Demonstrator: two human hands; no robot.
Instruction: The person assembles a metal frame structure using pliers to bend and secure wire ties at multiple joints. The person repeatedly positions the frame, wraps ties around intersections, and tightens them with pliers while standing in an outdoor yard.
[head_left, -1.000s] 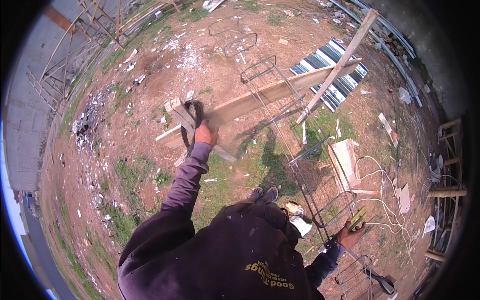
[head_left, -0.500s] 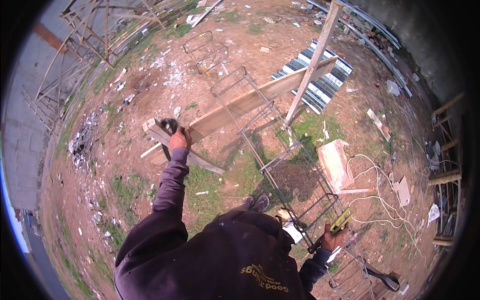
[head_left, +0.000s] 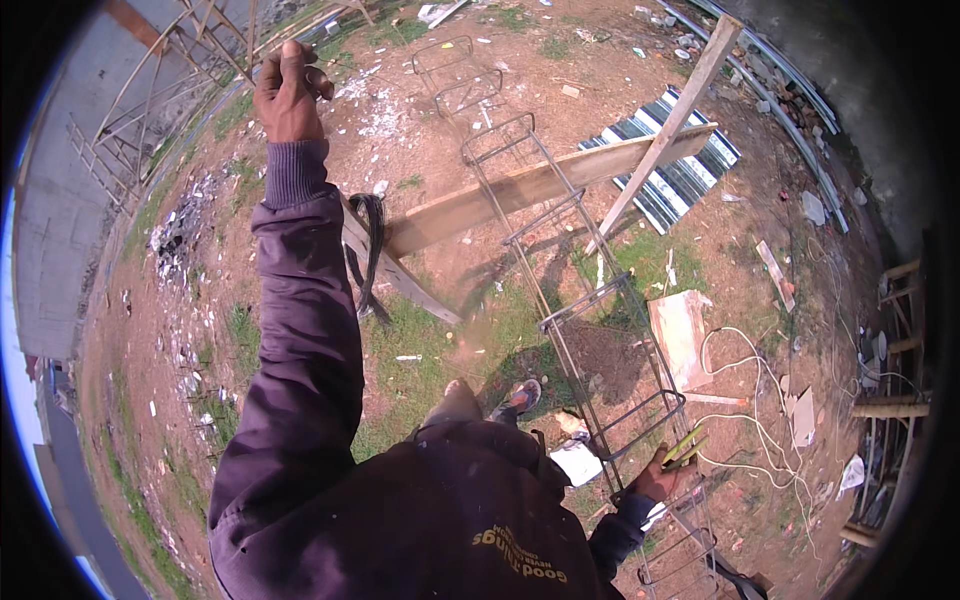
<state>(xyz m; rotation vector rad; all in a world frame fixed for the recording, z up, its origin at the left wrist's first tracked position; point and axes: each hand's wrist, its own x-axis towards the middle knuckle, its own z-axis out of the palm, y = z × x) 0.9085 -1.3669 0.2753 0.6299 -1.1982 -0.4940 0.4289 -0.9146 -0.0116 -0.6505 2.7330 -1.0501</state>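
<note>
Between ten and eleven o'clock, I am holding the left hand raised, its fingers partly curling; I cannot tell whether they are pinching anything. Toward half past four, I am gripping yellow-green pliers with the right hand, its fingers folding around them, near the steel cage running from twelve to five. At ten, a dark wire bundle is hanging against a wooden leg.

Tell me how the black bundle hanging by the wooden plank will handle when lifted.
The black bundle will probably flex, since it hangs in a curve. Its loose-looking lower ends may snag or splay.
</note>
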